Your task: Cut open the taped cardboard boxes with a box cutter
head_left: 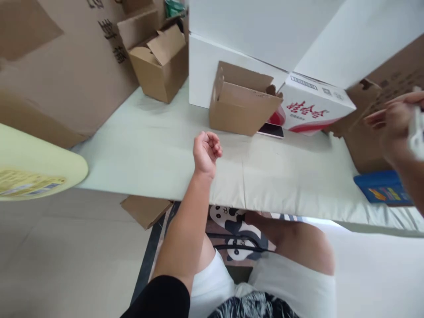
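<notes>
My left hand [206, 154] hovers over the light green cloth-covered surface [149, 150], with fingers curled in and nothing visible in them. Just beyond it stands an open brown cardboard box [243, 110], not touched by the hand. A dark flat object with a light edge [272, 130], resembling a phone, lies partly behind that box. At the far right edge, my right hand [395, 126] is raised and smeared by motion. It grips a white object [416, 132], cut off by the frame, whose kind I cannot make out. Below that hand lies a blue packet [380, 187].
A white carton with red lettering [314, 104] and large white boxes [238, 48] line the back. Another open cardboard box [160, 66] stands at back left, by a big carton [66, 79]. A pale yellow container [39, 163] juts in from the left.
</notes>
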The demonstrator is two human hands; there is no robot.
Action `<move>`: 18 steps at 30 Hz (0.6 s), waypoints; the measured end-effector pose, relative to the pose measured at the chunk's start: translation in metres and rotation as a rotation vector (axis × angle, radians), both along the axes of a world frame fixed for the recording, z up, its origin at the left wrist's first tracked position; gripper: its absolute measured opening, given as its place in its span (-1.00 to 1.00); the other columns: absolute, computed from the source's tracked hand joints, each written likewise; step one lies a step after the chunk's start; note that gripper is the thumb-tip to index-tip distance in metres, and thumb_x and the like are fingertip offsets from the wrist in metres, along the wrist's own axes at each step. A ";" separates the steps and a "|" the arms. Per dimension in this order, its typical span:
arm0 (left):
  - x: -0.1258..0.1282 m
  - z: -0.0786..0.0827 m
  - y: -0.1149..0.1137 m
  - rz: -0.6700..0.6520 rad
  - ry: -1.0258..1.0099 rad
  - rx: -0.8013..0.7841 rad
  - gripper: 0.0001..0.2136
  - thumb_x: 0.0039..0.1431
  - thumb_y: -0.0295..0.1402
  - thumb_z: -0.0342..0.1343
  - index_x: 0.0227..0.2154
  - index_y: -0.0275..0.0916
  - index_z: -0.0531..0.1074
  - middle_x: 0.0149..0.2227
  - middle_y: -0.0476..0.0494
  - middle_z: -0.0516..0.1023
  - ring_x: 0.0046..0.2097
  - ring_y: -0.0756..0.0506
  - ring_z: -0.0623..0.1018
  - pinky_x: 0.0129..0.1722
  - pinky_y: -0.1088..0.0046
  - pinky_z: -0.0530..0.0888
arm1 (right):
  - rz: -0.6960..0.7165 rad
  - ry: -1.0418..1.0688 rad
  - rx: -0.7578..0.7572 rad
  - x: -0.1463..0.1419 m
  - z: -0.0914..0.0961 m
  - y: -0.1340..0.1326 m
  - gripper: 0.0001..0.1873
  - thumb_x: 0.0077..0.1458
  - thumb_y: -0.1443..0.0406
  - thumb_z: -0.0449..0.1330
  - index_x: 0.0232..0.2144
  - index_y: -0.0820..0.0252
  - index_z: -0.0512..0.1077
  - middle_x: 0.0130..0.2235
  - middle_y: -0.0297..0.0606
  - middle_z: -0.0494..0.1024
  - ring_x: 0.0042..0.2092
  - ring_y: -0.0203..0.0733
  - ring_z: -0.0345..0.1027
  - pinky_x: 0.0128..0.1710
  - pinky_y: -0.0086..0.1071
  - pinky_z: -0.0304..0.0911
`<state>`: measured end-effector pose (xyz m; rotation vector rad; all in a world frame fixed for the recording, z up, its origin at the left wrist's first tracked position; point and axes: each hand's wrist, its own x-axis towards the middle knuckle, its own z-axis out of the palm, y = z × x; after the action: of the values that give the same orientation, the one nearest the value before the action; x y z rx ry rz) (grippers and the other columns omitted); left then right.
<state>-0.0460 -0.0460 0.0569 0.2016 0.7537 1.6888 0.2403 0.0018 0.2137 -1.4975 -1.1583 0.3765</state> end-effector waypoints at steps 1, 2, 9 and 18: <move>-0.002 0.001 -0.001 0.020 -0.013 -0.009 -0.52 0.39 -0.11 -0.10 -0.61 -0.23 0.37 -0.65 0.01 0.20 -0.64 0.06 0.27 -0.61 0.57 0.19 | 0.105 -0.132 0.012 -0.017 -0.009 0.001 -0.72 -0.14 0.53 0.40 -0.62 0.02 0.57 -0.49 -0.23 0.48 -0.30 -0.12 0.43 -0.31 -0.23 0.28; -0.004 0.002 -0.002 0.038 -0.030 -0.019 -0.54 0.38 -0.14 -0.11 -0.61 -0.23 0.37 -0.66 0.02 0.19 -0.64 0.06 0.26 -0.61 0.57 0.18 | 0.226 -0.220 0.021 -0.036 -0.019 0.001 -0.71 -0.23 0.54 0.41 -0.64 0.01 0.59 -0.53 -0.23 0.49 -0.37 -0.16 0.39 -0.33 -0.24 0.26; -0.032 0.000 -0.010 0.248 -0.067 -0.045 -0.63 0.23 -0.11 0.03 -0.61 -0.22 0.31 -0.63 0.05 0.13 -0.61 0.06 0.22 -0.56 0.53 0.18 | 1.142 -0.796 0.247 -0.238 -0.080 0.041 -0.92 0.09 0.23 0.22 -0.33 0.02 0.51 -0.43 -0.32 0.59 -0.41 -0.16 0.44 -0.34 -0.29 0.30; -0.072 -0.005 -0.014 0.331 -0.056 -0.066 -0.69 0.09 -0.10 0.07 -0.61 -0.20 0.30 -0.61 0.02 0.12 -0.59 0.05 0.19 -0.53 0.47 0.17 | 0.999 -0.839 0.183 -0.437 -0.101 0.145 -0.81 0.16 0.50 0.14 -0.27 0.11 0.32 -0.07 -0.19 0.63 0.36 0.10 0.28 0.38 0.18 0.09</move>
<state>-0.1180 -0.0602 0.0516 -0.0196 0.8334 1.9690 -0.1968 0.1468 0.1129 -0.7932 -2.5262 0.2752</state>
